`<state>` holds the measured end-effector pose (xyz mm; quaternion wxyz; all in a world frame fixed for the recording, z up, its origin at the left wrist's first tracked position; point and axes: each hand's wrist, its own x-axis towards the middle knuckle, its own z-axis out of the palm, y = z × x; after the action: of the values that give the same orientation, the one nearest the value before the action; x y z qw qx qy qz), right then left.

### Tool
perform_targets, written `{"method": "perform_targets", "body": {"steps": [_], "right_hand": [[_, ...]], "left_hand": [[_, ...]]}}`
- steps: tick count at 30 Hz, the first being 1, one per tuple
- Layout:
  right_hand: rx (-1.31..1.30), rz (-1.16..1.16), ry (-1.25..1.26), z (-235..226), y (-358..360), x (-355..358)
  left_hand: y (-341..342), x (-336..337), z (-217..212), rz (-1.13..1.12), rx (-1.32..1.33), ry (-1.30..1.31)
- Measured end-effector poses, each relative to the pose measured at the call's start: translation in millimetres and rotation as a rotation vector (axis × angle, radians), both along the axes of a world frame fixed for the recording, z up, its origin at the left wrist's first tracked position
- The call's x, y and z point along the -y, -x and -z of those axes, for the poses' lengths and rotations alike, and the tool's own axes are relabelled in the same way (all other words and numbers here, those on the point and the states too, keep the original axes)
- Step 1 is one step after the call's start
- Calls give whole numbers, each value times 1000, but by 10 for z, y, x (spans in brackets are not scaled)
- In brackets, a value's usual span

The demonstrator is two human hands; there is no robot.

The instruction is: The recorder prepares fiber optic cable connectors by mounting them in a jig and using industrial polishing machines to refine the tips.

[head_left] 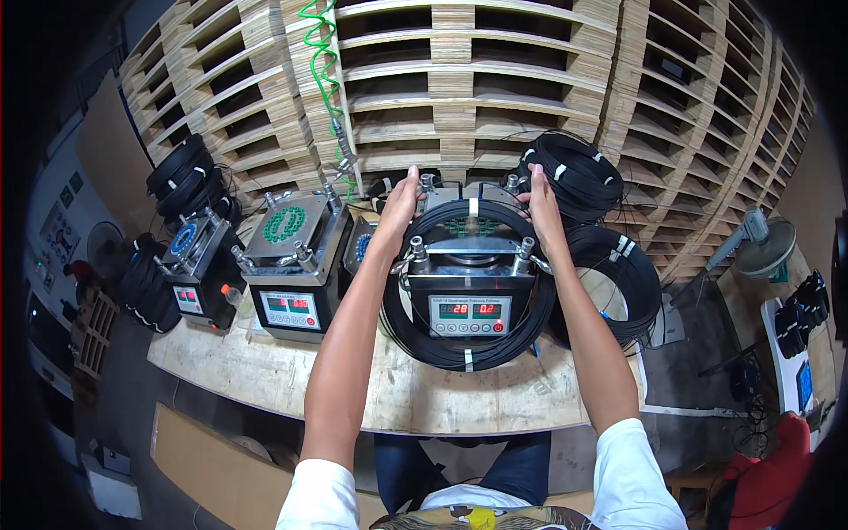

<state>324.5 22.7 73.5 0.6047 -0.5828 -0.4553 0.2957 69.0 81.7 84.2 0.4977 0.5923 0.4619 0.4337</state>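
Observation:
A desktop polishing machine (pixel 471 273) with a metal top, clamp posts and a lit red-digit panel stands in front of me. A coil of black cable (pixel 469 357), tied with white bands, rings it, its upper arc crossing over the machine's top. My left hand (pixel 402 208) is at the far left corner post, thumb up and fingers apart. Opposite it, my right hand (pixel 541 212) is beside the far right post, thumb raised and fingers spread toward the post. Both hands look open; the posts partly hide their fingertips. Green pieces show dimly on the machine's top behind the coil.
To the left stand a machine with a ring of green pieces (pixel 283 231) and one with blue pieces (pixel 184 238). More cable coils (pixel 572 177) lie at right on the wooden table (pixel 265 371). Stacked pallets (pixel 521 53) rise behind; a green spiral hose (pixel 322 62) hangs down.

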Motion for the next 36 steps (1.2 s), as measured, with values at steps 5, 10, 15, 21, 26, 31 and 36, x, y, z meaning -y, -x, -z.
{"method": "perform_targets", "body": {"steps": [5,10,15,21,26,31,36], "right_hand": [[-47,-41,-21,69,-26,-59],[-51,-49,-25,99,-16,-83],[2,-38,4,127,-102,-132],[32,-22,-14,93,-23,-88],[2,-48,-14,111,-50,-99],[-48,-58,-77,179,-140,-157],[-58,-55,-73,145,-74,-131]], "left_hand": [[-20,-3,32,-35,-16,-35],[3,-9,47,-45,20,15],[-26,2,38,2,15,-70],[27,-46,61,10,-36,1],[0,-67,117,-31,101,-26],[-25,-83,137,-21,172,-3],[2,-92,154,-52,145,-21]]}}
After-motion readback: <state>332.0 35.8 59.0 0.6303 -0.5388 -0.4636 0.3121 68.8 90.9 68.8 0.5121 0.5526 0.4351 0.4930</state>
